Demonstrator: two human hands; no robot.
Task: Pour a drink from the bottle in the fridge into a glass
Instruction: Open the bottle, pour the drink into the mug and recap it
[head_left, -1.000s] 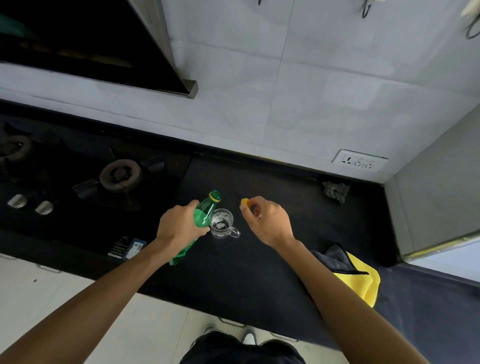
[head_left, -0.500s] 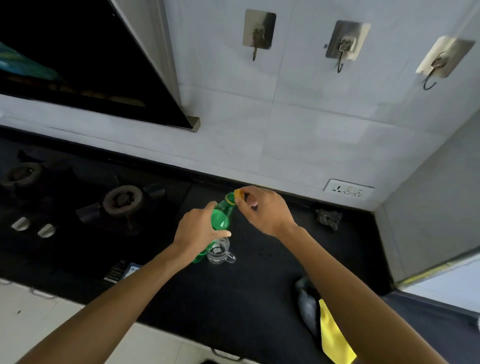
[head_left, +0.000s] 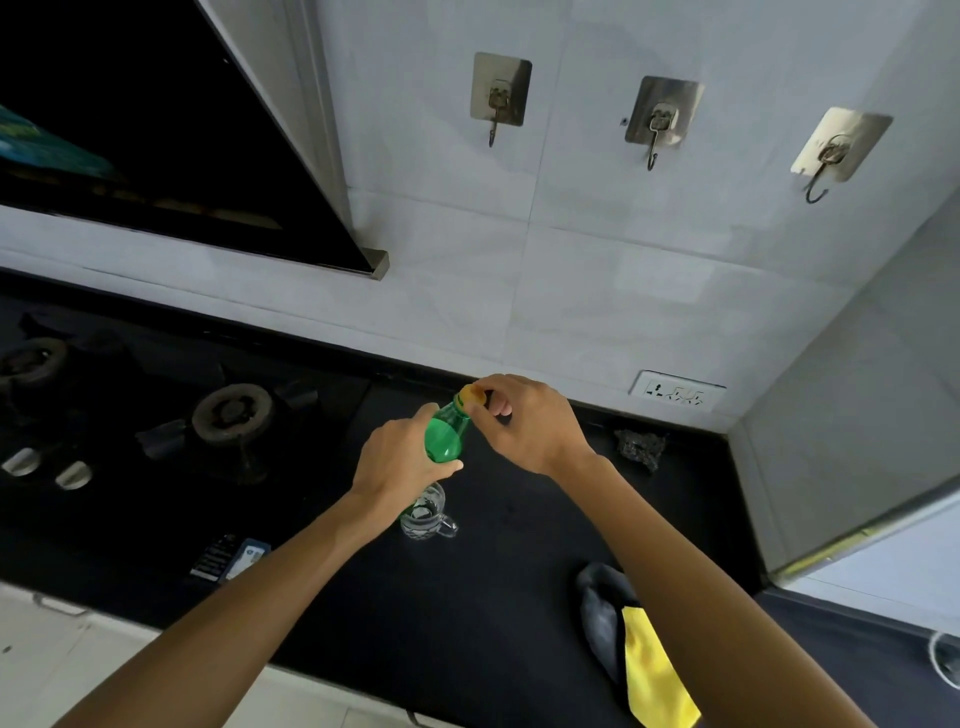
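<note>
My left hand (head_left: 400, 460) grips a green plastic bottle (head_left: 444, 436) around its body and holds it upright above the black counter (head_left: 467, 597). My right hand (head_left: 524, 423) pinches the yellow cap (head_left: 471, 393) on the bottle's mouth. Just below my left hand, a clear glass mug (head_left: 426, 512) with a handle on its right side stands on the counter, partly hidden by that hand and the bottle. I cannot tell how much liquid the mug holds.
A gas stove with a burner (head_left: 231, 413) and knobs (head_left: 72, 474) lies to the left. A dark scrubber (head_left: 639, 447) sits near the wall socket (head_left: 675, 392). A grey and yellow cloth (head_left: 639, 660) lies at the right front. Hooks (head_left: 498, 98) hang on the tiled wall.
My left hand brought the bottle from tilted beside the mug to upright above it. My right hand carried the yellow cap onto the bottle's mouth. The view tilted upward.
</note>
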